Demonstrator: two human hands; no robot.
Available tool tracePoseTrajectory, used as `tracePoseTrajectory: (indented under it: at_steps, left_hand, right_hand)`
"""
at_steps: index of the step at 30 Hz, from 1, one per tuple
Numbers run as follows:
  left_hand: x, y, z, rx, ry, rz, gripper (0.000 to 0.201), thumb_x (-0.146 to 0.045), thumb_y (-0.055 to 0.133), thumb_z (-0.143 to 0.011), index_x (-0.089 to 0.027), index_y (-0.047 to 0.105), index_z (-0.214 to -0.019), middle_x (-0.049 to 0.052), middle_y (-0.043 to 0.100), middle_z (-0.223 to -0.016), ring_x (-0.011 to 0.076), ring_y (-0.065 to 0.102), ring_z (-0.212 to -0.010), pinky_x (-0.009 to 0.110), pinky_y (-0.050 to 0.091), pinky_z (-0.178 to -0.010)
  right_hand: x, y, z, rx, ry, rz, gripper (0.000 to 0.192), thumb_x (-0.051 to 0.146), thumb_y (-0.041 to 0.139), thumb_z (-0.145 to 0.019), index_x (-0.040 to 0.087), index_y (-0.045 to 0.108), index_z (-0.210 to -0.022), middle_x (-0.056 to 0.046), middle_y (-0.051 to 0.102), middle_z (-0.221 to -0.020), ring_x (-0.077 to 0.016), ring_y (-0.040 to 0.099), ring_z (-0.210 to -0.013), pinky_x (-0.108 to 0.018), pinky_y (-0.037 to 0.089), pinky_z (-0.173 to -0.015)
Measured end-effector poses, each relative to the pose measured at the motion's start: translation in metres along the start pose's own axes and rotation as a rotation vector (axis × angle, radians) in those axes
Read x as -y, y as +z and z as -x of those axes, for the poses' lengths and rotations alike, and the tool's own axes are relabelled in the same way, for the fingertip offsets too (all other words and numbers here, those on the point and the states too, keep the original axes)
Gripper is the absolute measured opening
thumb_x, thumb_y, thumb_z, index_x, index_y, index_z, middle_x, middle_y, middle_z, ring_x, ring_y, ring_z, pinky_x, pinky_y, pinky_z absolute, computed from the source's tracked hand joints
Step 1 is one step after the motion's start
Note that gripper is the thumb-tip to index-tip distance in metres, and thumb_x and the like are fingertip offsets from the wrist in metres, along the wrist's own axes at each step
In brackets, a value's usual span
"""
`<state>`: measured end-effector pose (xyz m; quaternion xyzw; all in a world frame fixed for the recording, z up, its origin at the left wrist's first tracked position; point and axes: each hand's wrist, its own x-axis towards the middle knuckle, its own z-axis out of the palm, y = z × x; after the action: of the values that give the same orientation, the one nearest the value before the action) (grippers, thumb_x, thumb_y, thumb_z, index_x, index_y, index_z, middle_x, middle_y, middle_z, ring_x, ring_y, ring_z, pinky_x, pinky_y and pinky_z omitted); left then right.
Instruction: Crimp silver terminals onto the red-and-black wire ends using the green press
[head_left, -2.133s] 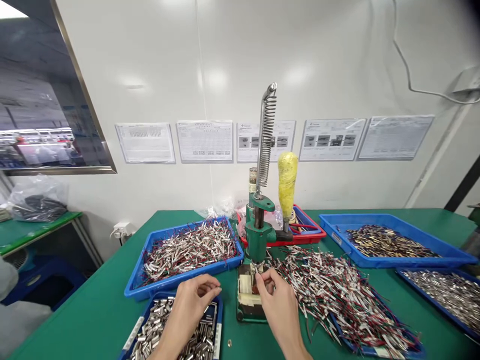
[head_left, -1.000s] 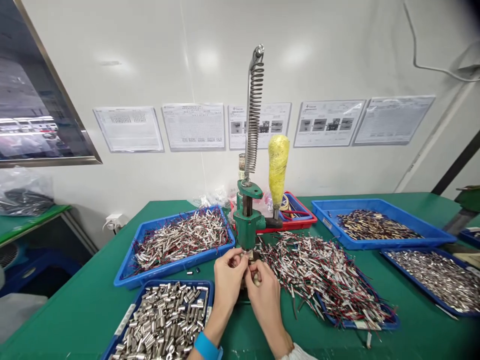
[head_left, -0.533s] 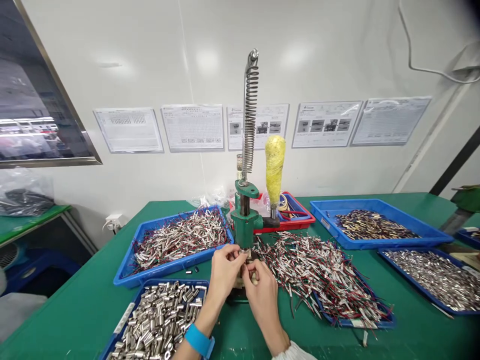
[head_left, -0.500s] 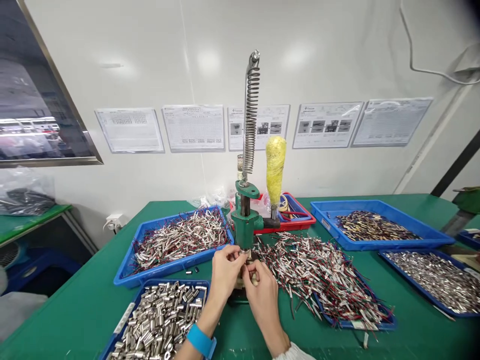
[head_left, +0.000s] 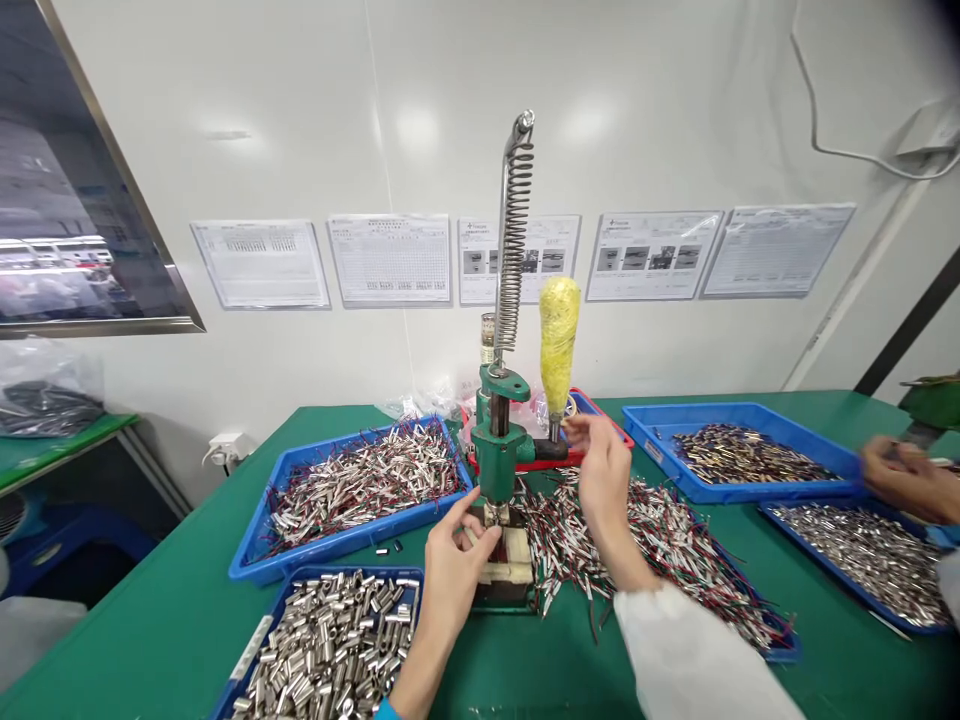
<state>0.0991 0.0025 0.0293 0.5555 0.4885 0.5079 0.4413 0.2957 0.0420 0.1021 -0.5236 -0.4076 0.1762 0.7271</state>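
the right hand (head_left: 604,470) is hanging raised with its fingers loosely spread, grasping nothing, just below and to the right of the yellow-wrapped lever handle (head_left: 559,345). that handle is standing nearly upright, its long axis vertical, up and slightly left of the fingertips, so the right hand is by far the nearer one. the left hand (head_left: 457,545) is pinching a small metal piece (head_left: 491,513) at the foot of the green press (head_left: 499,455), under the ram, on the green surface (head_left: 187,600). a co-worker's hand (head_left: 900,475) is showing at the far right.
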Motion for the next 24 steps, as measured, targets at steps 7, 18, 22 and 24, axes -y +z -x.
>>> tracePoseTrajectory:
  at_steps: [7, 18, 22, 24]
  left_hand:
    - [-0.008, -0.023, 0.014, -0.029, -0.038, -0.027, 0.049, -0.049, 0.069, -0.081, -0.016, 0.075, -0.116, -0.004, 0.049, -0.072, 0.0109, 0.037, -0.059, 0.023, 0.031, -0.056]
    - [0.008, 0.002, -0.013, 0.038, 0.090, -0.131, 0.026, -0.042, 0.069, -0.083, -0.020, 0.082, -0.091, 0.004, 0.064, -0.080, 0.0179, 0.051, -0.070, 0.031, 0.040, -0.068]
    - [0.001, 0.004, -0.018, 0.060, 0.082, -0.053, 0.022, -0.039, 0.075, -0.077, -0.018, 0.079, -0.071, 0.000, 0.055, -0.066, 0.0158, 0.045, -0.065, 0.030, 0.037, -0.064]
    - [-0.007, 0.003, -0.013, 0.070, 0.023, 0.019, 0.027, -0.043, 0.081, -0.072, -0.016, 0.078, -0.068, 0.000, 0.055, -0.065, 0.0149, 0.046, -0.064, 0.029, 0.038, -0.063]
  right_hand:
    - [0.080, 0.011, -0.022, 0.362, -0.094, -0.387, 0.062, 0.070, 0.033, -0.094, 0.020, 0.068, -0.081, -0.005, 0.070, -0.074, -0.0198, 0.067, -0.069, -0.033, 0.056, -0.064]
    - [-0.001, -0.074, 0.079, 0.270, -0.200, 0.356, 0.027, 0.046, 0.053, -0.100, 0.027, 0.071, -0.107, -0.005, 0.073, -0.103, -0.0194, 0.070, -0.091, -0.031, 0.057, -0.079]
    - [-0.078, -0.097, 0.120, 0.663, -0.325, 0.718, 0.020, 0.038, 0.053, -0.099, 0.028, 0.071, -0.096, -0.003, 0.068, -0.094, -0.0188, 0.071, -0.080, -0.026, 0.054, -0.061]
    - [-0.098, -0.098, 0.129, 0.652, -0.390, 0.783, 0.023, 0.037, 0.050, -0.101, 0.028, 0.068, -0.091, -0.002, 0.067, -0.092, -0.0180, 0.071, -0.080, -0.024, 0.054, -0.060]
